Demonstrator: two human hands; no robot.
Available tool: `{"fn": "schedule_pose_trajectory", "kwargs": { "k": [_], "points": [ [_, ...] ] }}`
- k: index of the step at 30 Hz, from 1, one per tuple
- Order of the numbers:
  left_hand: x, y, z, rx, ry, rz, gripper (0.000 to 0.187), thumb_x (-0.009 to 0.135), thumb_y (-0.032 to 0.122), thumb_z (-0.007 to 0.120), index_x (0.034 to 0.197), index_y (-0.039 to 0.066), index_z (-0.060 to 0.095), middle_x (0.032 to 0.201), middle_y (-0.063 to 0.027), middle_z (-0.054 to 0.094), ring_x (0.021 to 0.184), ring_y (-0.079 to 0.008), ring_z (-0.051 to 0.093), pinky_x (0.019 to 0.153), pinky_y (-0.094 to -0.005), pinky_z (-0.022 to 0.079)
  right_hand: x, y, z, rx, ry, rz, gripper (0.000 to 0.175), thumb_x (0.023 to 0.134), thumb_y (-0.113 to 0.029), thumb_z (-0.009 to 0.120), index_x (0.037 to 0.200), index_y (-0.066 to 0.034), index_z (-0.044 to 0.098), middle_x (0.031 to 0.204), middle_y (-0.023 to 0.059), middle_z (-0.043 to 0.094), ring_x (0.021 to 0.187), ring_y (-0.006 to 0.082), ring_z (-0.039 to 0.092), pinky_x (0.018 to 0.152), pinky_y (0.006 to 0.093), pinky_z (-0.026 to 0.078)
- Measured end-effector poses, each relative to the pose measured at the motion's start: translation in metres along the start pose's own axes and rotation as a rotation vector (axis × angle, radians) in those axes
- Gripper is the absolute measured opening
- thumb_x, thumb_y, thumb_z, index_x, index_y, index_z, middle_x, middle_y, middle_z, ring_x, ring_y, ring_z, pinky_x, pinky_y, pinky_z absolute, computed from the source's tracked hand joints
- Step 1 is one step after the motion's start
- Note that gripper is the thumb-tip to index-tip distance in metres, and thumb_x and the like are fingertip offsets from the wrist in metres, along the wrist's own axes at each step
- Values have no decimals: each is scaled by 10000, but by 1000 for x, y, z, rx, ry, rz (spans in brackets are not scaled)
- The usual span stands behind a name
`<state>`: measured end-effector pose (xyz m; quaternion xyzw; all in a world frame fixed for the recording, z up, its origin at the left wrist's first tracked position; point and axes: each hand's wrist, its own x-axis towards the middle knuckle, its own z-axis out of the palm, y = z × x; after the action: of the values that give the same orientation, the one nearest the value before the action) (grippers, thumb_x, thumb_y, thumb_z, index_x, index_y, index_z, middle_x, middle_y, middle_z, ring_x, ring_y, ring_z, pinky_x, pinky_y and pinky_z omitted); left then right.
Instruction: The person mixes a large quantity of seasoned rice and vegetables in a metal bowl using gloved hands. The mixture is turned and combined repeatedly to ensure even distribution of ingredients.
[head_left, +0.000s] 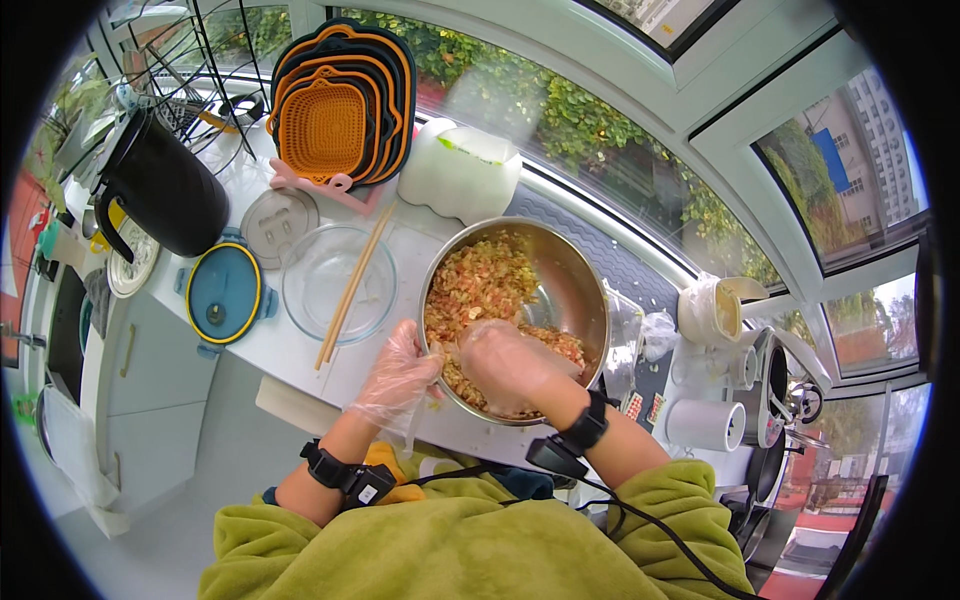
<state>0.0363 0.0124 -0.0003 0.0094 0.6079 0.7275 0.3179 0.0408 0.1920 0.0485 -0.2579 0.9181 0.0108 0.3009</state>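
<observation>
A stainless steel bowl (576, 294) sits in front of me on the white counter. It holds a chopped, minced meat-like mixture (480, 274), heaped mostly towards its left side. My left hand (397, 369), in a clear disposable glove, grips the bowl's near-left rim between thumb and fingers. Inside the bowl, my right hand (510, 361), gloved the same way, presses into the mixture near the front. Its fingers are hidden by the hand itself and the mixture. Left of the bowl lies a clear glass bowl (307, 289) with a pair of wooden chopsticks (358, 281) resting across it.
A blue lid (217, 292) with a yellow seal and a black kettle (169, 187) stand at left. Nested orange and dark baskets (326, 124) lean behind, beside a white plastic-wrapped pack (461, 169). At right are a clear plastic container (624, 330) and a white cylinder (701, 425).
</observation>
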Motion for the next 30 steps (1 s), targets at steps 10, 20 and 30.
{"fn": "schedule_pose_trajectory", "kwargs": {
  "k": [10, 20, 30],
  "points": [
    [-1, -4, 0, -24, 9, 36, 199, 896, 94, 616, 954, 33, 435, 806, -34, 513, 584, -111, 582, 469, -270, 538, -9, 45, -8, 31, 66, -39, 657, 563, -25, 654, 1219, -25, 614, 1050, 218, 665, 989, 335, 651, 879, 377, 516],
    [-1, -5, -2, -9, -3, 8, 210, 883, 79, 621, 926, 46, 417, 781, -32, 493, 574, -106, 567, 467, -280, 540, 20, 74, -44, 59, 463, 31, 375, 879, -218, 530, 1183, -14, 612, 1043, 197, 672, 903, 382, 639, 818, 444, 508],
    [-3, -2, -3, -20, -5, -9, 203, 856, 24, 608, 976, 36, 446, 823, -34, 515, 632, -110, 587, 485, -278, 558, 20, 26, -44, 161, 1, -45, 506, 923, -464, 482, 772, -32, 700, 875, 213, 676, 881, 385, 646, 866, 455, 510]
  ]
}}
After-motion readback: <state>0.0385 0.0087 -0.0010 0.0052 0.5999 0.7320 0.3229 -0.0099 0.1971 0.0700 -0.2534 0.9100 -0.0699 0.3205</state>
